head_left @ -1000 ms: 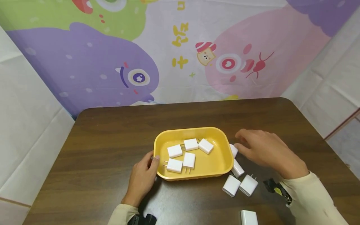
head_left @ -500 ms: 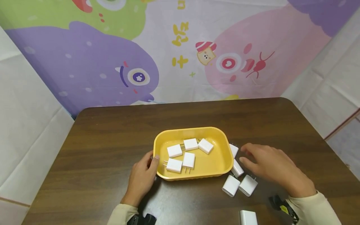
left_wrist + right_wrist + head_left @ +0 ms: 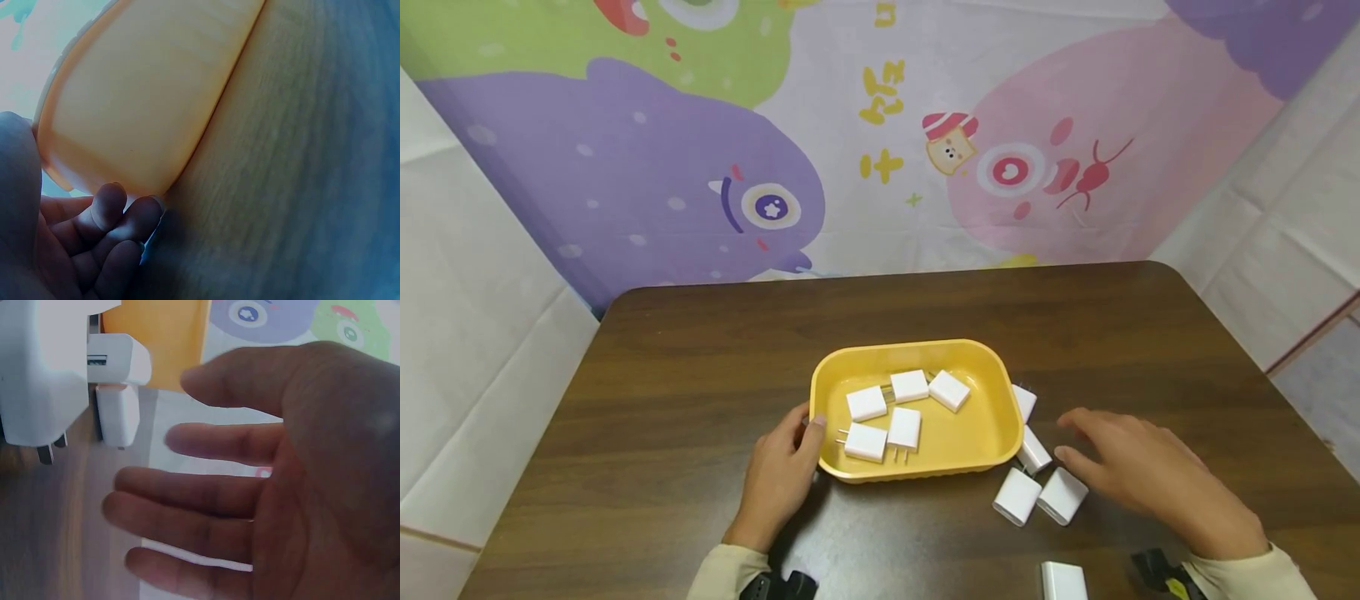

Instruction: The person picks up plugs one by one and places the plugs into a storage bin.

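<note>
A yellow plastic tray (image 3: 977,442) stands mid-table with several white charger plugs (image 3: 904,429) lying inside. My left hand (image 3: 778,471) grips its left end, thumb over the rim; the left wrist view shows the fingers curled against the outer wall (image 3: 137,106). Beside the tray's right end lie several more plugs, among them a charger plug (image 3: 1063,497) closest to my right hand (image 3: 1153,475). That hand hovers to their right, holding nothing. Its fingers are apart and nearly straight in the right wrist view, with a large white plug (image 3: 44,375) at left.
Another white plug (image 3: 1063,581) lies alone at the near edge of the head view. The brown wooden table (image 3: 700,358) ends at the back against a printed cartoon cloth (image 3: 880,208). White sheets (image 3: 482,333) hang at both sides.
My right hand has moved back from beside the tray's far right corner, toward me and to the right. The left hand and tray have stayed in place.
</note>
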{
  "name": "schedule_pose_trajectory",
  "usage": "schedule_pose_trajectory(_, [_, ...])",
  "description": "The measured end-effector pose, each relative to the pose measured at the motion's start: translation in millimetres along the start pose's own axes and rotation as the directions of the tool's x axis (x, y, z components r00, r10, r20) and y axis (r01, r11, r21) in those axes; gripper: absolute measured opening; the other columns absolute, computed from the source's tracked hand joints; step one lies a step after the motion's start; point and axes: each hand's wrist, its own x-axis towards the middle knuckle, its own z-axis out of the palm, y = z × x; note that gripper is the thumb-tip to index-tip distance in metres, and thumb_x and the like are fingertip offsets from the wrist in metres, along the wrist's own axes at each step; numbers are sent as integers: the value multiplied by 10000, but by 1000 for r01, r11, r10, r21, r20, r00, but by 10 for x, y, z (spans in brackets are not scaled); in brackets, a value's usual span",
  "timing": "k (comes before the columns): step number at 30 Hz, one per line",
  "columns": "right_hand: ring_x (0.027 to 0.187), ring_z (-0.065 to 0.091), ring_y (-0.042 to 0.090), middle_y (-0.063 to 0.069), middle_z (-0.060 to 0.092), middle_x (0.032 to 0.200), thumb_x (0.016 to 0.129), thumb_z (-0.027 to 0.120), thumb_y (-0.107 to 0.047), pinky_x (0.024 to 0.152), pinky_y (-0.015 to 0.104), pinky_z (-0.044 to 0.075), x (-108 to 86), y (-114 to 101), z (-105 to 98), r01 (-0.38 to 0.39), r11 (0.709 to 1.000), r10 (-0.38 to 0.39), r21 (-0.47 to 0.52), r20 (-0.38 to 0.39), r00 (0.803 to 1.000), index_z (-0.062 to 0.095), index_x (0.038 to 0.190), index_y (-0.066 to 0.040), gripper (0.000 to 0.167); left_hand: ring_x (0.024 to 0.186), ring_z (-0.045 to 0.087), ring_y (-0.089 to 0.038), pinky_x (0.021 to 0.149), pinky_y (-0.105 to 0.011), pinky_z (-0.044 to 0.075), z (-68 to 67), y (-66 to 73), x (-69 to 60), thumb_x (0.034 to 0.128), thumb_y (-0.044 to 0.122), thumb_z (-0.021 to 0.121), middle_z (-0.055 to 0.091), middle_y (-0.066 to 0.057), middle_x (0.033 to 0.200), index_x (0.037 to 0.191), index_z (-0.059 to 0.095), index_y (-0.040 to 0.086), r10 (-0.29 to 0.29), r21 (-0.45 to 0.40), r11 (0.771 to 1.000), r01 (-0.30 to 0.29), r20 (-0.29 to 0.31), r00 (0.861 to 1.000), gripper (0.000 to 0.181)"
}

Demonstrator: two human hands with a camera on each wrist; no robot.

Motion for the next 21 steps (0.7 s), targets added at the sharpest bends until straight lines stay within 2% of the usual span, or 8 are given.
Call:
schedule_pose_trajectory(7, [1034,668,319,44,699,1148,883,745,-404,784,576,514,-127,64,78,45,999,-45,16,22,999,688,1178,-165,384,664,555,-154,624,-337,440,-2,-2,-1,1030,349,523,623,3,769,1346,630,137,-3,-8,1000,3,2,1000,395])
schedule_pose_trajectory(14, [1056,653,315,44,678,1185,811,788,-504,785,584,515,-183,74,150,15,998,-23,53,142,990,670,1213,-204,516,676,559,-157,633,-338,443,-10,-4,1,1032,345,519,631,-3,787,1354,625,138,-4,-6,1000,4,0,1000,397])
schedule_pose_trajectory(17, [1002,651,253,2,674,1148,786,793,-544,751,552,522,-190,63,174,1,998,-11,61,160,987,667,1216,-214,557,677,551,-160,632,-338,437,-6,-7,0,1032,347,519,619,-2,777,1349,628,138,-5,-3,1000,5,1,1000,395])
schedule_pose_trajectory(21, [852,599,138,-79,642,1018,769,800,-560,657,459,504,-211,30,203,1,999,-7,45,145,989,668,1214,-250,558,663,542,-162,623,-339,429,3,-9,-3,1032,346,522,603,2,754,1340,634,141,1,0,1000,-1,1,1000,386])
